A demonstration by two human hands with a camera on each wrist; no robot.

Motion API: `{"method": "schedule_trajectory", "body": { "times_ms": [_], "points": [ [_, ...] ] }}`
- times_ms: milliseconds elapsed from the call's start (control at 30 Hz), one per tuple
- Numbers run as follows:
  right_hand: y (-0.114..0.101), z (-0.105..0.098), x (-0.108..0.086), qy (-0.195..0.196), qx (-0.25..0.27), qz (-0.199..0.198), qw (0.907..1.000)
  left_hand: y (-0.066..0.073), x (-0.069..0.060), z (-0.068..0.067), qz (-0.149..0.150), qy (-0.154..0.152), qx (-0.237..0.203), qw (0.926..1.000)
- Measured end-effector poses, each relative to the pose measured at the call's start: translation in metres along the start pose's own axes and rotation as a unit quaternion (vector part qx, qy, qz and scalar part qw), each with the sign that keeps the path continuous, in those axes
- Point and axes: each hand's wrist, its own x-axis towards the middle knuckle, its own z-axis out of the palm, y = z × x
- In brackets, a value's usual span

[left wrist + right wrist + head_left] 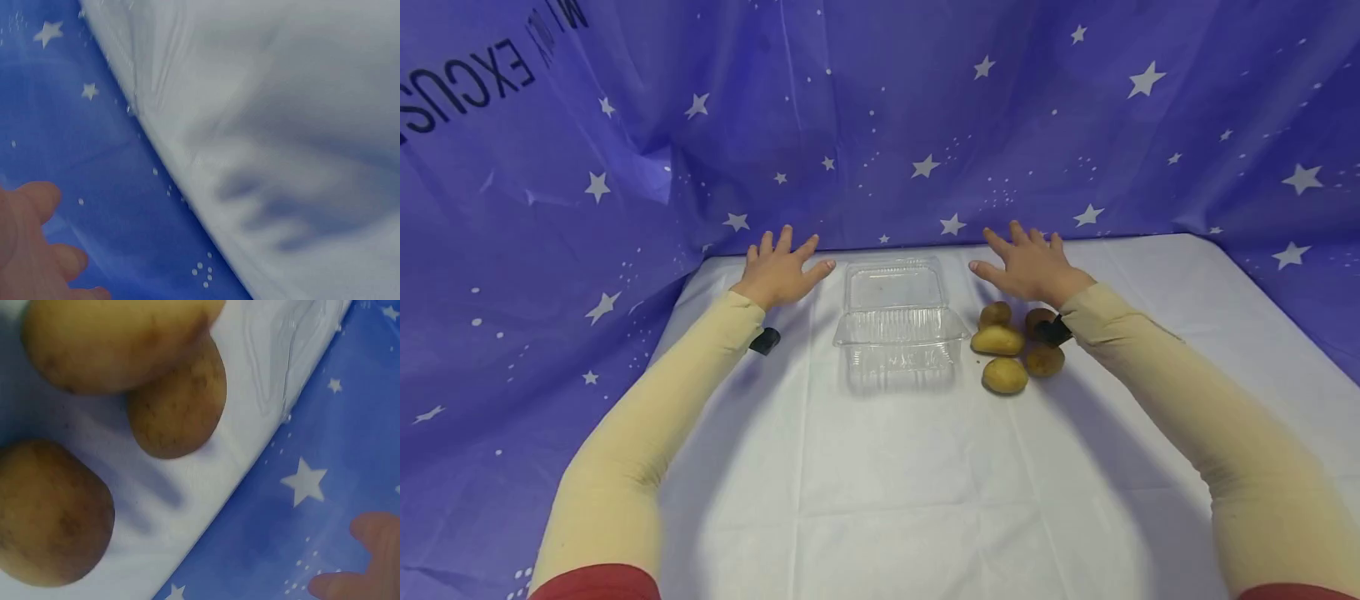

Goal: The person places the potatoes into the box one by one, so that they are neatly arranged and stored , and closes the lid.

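My left hand (pixel 778 272) is held above the table's far left, fingers spread and straight, touching nothing. Over the far right my right hand (pixel 1036 268) is spread the same way and holds nothing. Between them stands a clear plastic clamshell container (pixel 901 329) with its lid (pixel 897 287) tipped back. Just right of it lie several potatoes, among them a long yellow potato (pixel 997 340) and a round one (pixel 1004 376) in front. The right wrist partly covers a browner potato (pixel 1039 322). Close up in the right wrist view are a large potato (pixel 119 344) and a smaller potato (pixel 178 403).
A white cloth (pixel 895 483) covers the table. Behind its far edge hangs a blue curtain (pixel 880 125) with white stars, which also runs down the left side. Each wrist carries a small black camera, such as the left one (pixel 765 341).
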Motion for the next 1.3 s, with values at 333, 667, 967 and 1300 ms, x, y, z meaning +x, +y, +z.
{"method": "schedule_trajectory", "body": {
  "times_ms": [333, 667, 967, 1300],
  "points": [
    [-0.008, 0.011, -0.024, 0.004, 0.004, -0.043, 0.999, 0.007, -0.035, 0.013, 0.065, -0.027, -0.011, 0.9974],
    [-0.029, 0.016, -0.051, 0.003, 0.035, -0.095, 0.9948, 0.02, -0.06, 0.017, 0.087, -0.065, -0.082, 0.9907],
    [-0.045, 0.026, -0.064, -0.024, 0.077, -0.129, 0.9884, 0.028, -0.075, 0.028, 0.11, -0.063, -0.117, 0.985],
    [-0.049, 0.038, -0.069, -0.021, 0.112, -0.158, 0.9808, 0.026, -0.082, 0.044, 0.115, -0.049, -0.191, 0.9735]
  ]
}}
